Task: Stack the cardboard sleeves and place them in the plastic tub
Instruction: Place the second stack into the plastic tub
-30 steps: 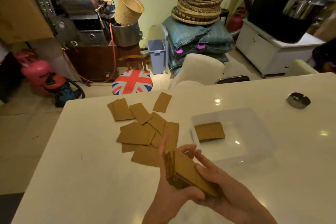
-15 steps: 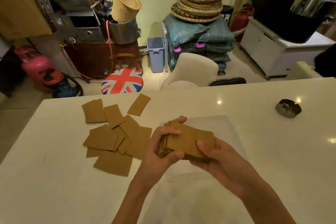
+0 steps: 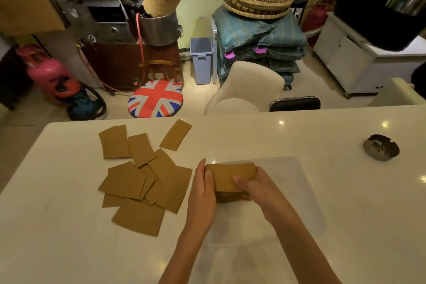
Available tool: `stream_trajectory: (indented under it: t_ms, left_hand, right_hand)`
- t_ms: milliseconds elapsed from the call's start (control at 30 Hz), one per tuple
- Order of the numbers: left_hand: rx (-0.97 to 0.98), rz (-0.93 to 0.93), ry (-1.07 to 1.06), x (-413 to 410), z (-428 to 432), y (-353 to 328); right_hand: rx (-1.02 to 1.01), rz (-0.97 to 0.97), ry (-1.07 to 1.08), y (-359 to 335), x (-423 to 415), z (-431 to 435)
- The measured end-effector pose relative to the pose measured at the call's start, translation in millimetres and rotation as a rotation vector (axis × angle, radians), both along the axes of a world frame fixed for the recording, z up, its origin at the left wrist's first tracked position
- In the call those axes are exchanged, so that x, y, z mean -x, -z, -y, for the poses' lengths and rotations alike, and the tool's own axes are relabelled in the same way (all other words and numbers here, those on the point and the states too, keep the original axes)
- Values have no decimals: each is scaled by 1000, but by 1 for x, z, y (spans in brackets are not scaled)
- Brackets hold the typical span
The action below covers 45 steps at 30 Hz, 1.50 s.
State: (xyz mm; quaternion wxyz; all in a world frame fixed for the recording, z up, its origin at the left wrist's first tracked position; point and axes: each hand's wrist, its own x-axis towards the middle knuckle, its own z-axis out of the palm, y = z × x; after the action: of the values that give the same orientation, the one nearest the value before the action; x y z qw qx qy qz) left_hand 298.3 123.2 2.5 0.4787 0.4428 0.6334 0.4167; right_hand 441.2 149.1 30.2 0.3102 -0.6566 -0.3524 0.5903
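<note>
Now your left hand (image 3: 202,191) and right hand (image 3: 255,188) clasp the ends of the crosswise stack (image 3: 230,175), over the plastic tub (image 3: 299,191).

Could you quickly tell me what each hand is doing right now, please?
Left hand: grips the stack of sleeves.
Right hand: grips the same stack.

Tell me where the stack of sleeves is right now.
In the head view, the stack of sleeves is mid-frame, held between the left hand and right hand at the left end of the plastic tub, right of the loose sleeves.
</note>
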Motion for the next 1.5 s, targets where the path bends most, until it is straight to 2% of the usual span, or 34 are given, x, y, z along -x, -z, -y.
stream_trajectory:
  t_ms: [200, 467, 533, 633, 700, 800, 900, 1033, 1167, 1333, 1500]
  left_hand:
    - [-27, 8, -16, 1, 2, 0]
    - [-27, -34, 35, 2, 1, 5]
    - [-22, -29, 45, 2, 0, 8]
    - [-25, -89, 76, 4, 1, 9]
    - [-52, -139, 137, 7, 2, 8]
    - [-74, -326, 277, 12, 0, 6]
    - [-48, -695, 399, 11, -5, 1]
    - [5, -990, 435, 1, -6, -4]
    - [9, -1075, 351, -4, -6, -14]
    - [47, -1109, 349, -6, -9, -17]
    - [55, -1147, 354, -9, -9, -14]
  right_hand:
    - [14, -5, 6, 9, -10, 13]
    - [6, 78, 75, 20, 14, 2]
    - [0, 200, 63, 21, 18, 3]
    - [7, 520, -9, 27, 23, 2]
    - [-1, 611, -33, 27, 26, 2]
    - [16, 513, -4, 32, 26, 1]
    - [4, 377, 47, 40, 25, 4]
    - [27, 138, 78, 31, 20, 6]
    - [85, -51, 75, 30, 5, 0]
    - [71, -261, 86, 29, -18, -2]
    - [72, -270, 73, 22, -13, 0]
